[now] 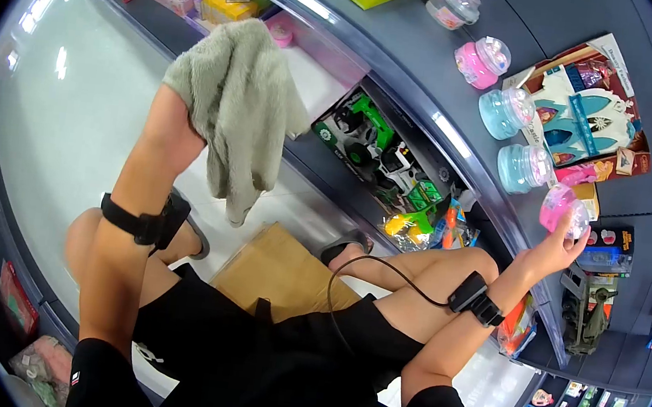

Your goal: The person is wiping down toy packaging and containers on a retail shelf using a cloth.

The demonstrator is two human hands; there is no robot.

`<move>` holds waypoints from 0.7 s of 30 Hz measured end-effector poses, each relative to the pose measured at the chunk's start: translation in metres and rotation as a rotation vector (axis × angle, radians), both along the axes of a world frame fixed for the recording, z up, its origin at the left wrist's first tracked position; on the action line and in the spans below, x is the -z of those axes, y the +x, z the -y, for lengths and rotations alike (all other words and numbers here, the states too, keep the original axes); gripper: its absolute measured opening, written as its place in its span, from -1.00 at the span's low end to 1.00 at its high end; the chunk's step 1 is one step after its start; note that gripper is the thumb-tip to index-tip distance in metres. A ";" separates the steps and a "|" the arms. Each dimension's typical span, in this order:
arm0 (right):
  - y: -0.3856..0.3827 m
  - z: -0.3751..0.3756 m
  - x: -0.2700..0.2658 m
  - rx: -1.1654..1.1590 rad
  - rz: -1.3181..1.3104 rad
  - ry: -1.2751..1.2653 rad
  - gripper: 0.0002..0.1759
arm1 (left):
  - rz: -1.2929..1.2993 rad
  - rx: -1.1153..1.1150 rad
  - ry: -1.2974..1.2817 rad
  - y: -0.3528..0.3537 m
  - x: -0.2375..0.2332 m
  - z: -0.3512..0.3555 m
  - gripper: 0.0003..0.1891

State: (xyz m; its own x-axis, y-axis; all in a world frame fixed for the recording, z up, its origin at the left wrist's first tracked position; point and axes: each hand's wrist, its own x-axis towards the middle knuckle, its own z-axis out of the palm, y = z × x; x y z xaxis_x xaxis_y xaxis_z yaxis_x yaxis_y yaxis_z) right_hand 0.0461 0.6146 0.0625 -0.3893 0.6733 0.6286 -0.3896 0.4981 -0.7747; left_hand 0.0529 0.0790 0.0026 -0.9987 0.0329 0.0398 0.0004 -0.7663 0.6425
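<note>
A soft grey-green cloth (248, 106) drapes over my left hand (177, 134) and hangs down on its right side. The cloth covers the fingers, and the hand is raised in front of the shelf. On the right, my right hand (549, 253) has its fingers around a small pink jar (557, 204) with a clear domed lid, at the shelf's front edge. Beside that jar stand two light-blue jars, a nearer one (520, 169) and a farther one (502, 115). Beyond them are another pink jar (478, 64) and a clear one (453, 6).
A boxed toy castle (586, 112) lies behind the jars. The lower shelf holds a boxed green toy vehicle set (384, 150) and bagged toys (419, 229). Between my legs lies a flat cardboard piece (278, 266) on the floor. A cable (351, 264) loops from my right wrist.
</note>
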 end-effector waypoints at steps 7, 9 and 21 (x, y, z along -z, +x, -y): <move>-0.020 -0.018 0.018 -0.134 0.203 -0.077 -0.17 | 0.170 0.069 0.388 -0.019 0.026 0.028 -0.64; -0.024 -0.021 0.023 -0.150 0.235 -0.071 -0.17 | 0.159 0.067 0.389 -0.025 0.029 0.029 -0.66; -0.004 0.193 0.025 -0.491 0.071 0.320 -0.74 | 0.013 -0.381 -0.393 -0.018 -0.005 0.041 -0.52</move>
